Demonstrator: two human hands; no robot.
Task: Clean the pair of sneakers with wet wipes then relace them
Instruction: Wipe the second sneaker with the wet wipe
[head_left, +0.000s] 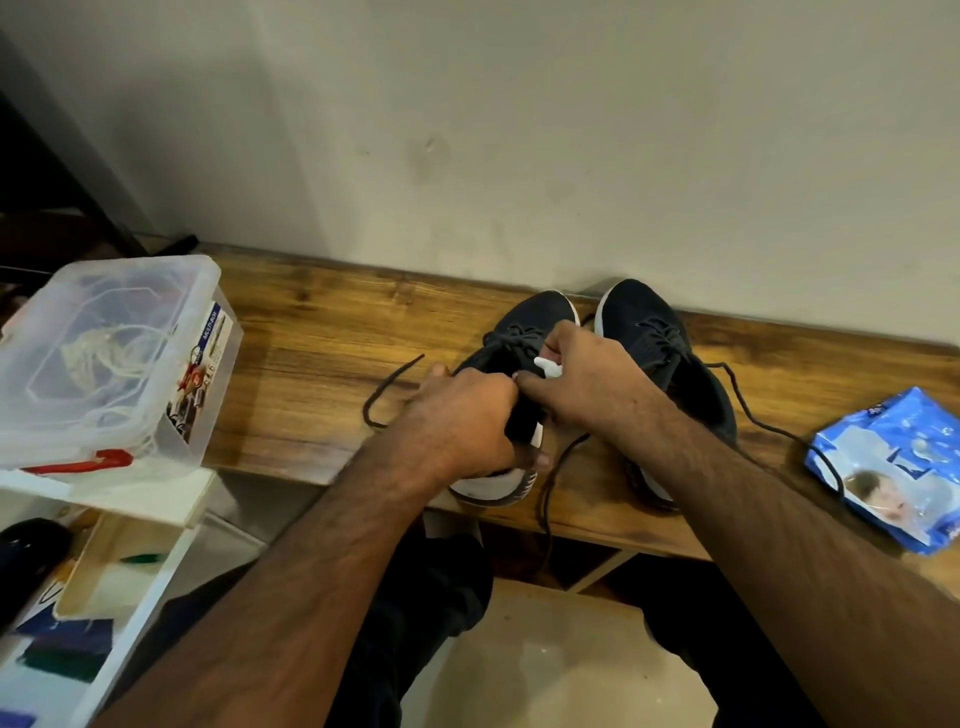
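**Both hands on the left sneaker, lace work at the collar**

Two dark sneakers stand side by side on the wooden table (322, 332), toes toward the wall. I am on the left sneaker (530, 317), the one nearer the middle of the table.

My left hand (462, 415) is curled round its heel and collar, fingers wrapped over the rim; the white heel sole shows just below my knuckles. My right hand (587, 374) sits over the tongue area with fingers bent, pinching at the lace and touching my left hand at the fingertips. A small white scrap (548, 365) shows under its fingers; I cannot tell what it is.

The left sneaker's lace (384, 387) loops out loose to the left across the table. Another end hangs off the front edge.

The right sneaker (649, 332) stands just beside, partly under my right forearm. Its lace (763, 421) trails right and reaches the blue wet wipes pack (893, 467), which lies flat near the table's right end.

At the left end, a clear plastic box (114, 353) with a red latch.
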